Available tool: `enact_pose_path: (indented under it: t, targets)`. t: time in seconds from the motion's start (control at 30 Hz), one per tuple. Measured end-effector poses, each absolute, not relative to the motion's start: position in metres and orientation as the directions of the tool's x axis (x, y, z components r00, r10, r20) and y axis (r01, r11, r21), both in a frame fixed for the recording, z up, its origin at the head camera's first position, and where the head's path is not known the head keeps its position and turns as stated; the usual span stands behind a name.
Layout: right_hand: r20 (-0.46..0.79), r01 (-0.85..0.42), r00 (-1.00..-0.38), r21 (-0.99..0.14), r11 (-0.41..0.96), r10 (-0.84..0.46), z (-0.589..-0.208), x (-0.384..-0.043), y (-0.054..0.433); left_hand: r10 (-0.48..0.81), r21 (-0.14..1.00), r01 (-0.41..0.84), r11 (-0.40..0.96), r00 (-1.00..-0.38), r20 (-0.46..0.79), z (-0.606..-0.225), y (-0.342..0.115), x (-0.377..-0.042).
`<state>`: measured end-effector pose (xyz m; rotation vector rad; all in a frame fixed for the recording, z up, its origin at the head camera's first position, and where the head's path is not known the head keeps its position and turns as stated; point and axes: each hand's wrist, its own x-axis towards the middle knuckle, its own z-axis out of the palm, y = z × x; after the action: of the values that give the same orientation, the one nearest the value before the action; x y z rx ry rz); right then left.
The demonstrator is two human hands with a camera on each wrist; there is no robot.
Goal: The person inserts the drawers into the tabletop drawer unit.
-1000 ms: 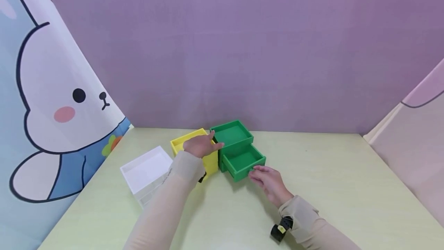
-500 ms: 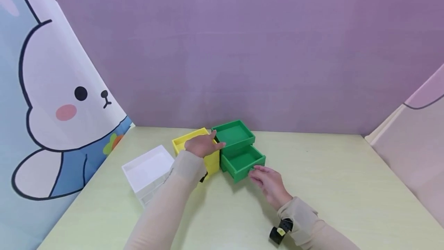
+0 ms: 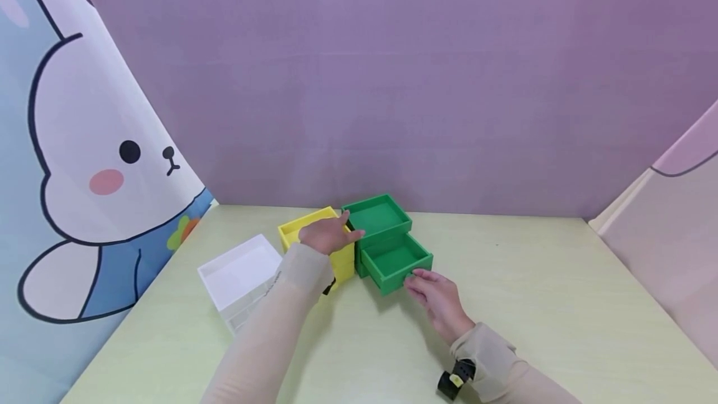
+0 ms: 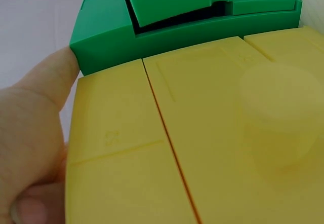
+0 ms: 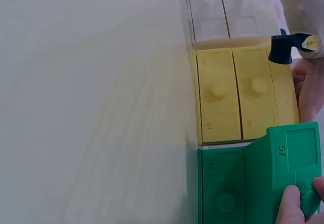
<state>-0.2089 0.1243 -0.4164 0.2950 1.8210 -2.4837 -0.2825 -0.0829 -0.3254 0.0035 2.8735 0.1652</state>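
A small green drawer cabinet (image 3: 376, 217) with a tray-like top stands near the back of the table. Its upper green drawer (image 3: 397, 260) is pulled partway out, and nothing lies inside. My right hand (image 3: 440, 304) pinches the round knob (image 5: 310, 201) on that drawer's front, thumb and finger on either side. Over the yellow drawer cabinet (image 3: 339, 260), my left hand (image 3: 325, 235) is spread, with a digit reaching the green cabinet's edge. The left wrist view shows that digit (image 4: 53, 77) at the green corner. A lower green drawer (image 5: 223, 183) sits closed.
Left of the yellow cabinet stands a white drawer cabinet (image 3: 238, 273), partly behind my left sleeve. Yellow and green cabinets are side by side, close together. A purple cloth (image 3: 404, 80) hangs behind the pale table (image 3: 533, 304).
Over the last half second the green drawer slides slightly farther out, and my right hand shifts a little with it. My left hand stays in place.
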Motion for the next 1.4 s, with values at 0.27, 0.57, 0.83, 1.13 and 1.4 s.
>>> enact_pose_path:
  t: [0.27,0.57,0.83,1.13,1.4]
  targets:
    - [-0.170,0.139,-0.982,-0.946,-0.293,0.083,-0.417,-0.216,0.123,0.001,0.117,-0.032,0.993,-0.963,-0.270,-0.324,-0.080,-0.285]
    - [-0.161,0.140,-0.985,-0.952,-0.273,0.057,-0.417,-0.223,0.119,-0.005,0.120,-0.038,0.992,-0.964,-0.265,-0.323,-0.079,-0.286]
    - [-0.161,0.141,-0.985,-0.952,-0.270,0.053,-0.416,-0.230,0.120,-0.003,0.105,-0.030,0.994,-0.968,-0.253,-0.326,-0.080,-0.287]
    - [-0.166,0.146,-0.985,-0.945,-0.294,0.044,-0.415,-0.234,0.116,0.000,0.111,-0.029,0.993,-0.968,-0.253,-0.324,-0.080,-0.286]
    - [-0.169,0.150,-0.985,-0.937,-0.316,0.033,-0.415,-0.238,0.114,0.001,0.118,-0.030,0.993,-0.966,-0.258,-0.324,-0.081,-0.285]
